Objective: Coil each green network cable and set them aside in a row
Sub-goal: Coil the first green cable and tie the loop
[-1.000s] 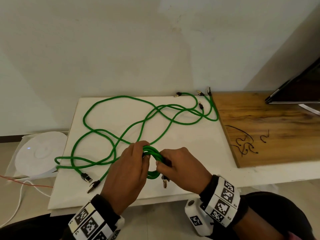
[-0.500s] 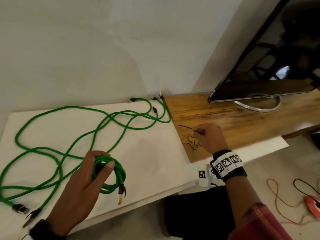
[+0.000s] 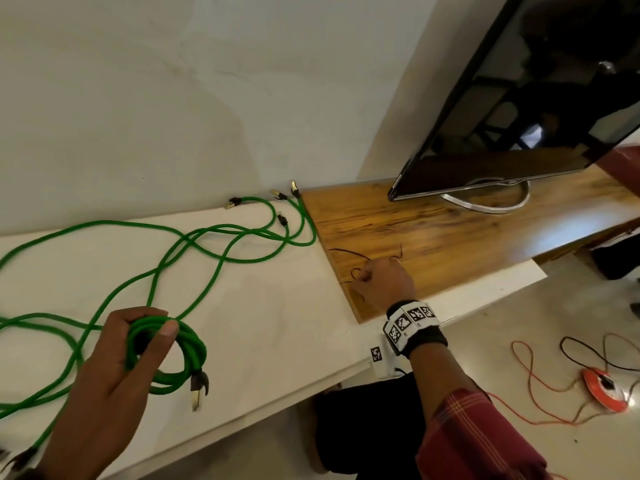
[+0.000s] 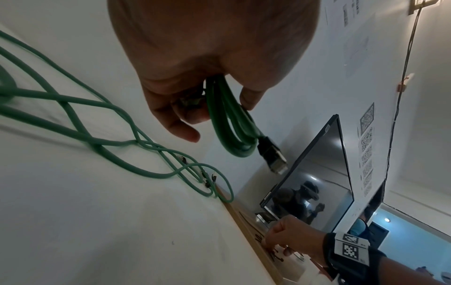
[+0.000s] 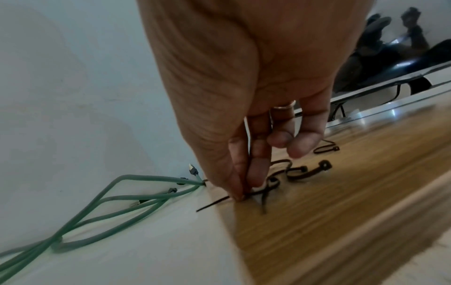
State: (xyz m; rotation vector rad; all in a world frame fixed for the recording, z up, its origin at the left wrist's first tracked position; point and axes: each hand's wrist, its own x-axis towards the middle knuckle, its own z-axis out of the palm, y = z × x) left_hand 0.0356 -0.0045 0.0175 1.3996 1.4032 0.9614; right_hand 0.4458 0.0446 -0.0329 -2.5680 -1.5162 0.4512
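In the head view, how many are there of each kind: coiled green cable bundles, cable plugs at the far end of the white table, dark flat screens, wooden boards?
Coiled green cable bundle, gripped by the left hand: 1
Black cable plugs at the table's far end: 4
Dark flat screen: 1
Brown wooden board: 1
Total: 7

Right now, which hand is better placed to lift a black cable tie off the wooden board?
The right hand: its fingertips already pinch a black cable tie on the wooden board. The left hand grips the coiled green cable.
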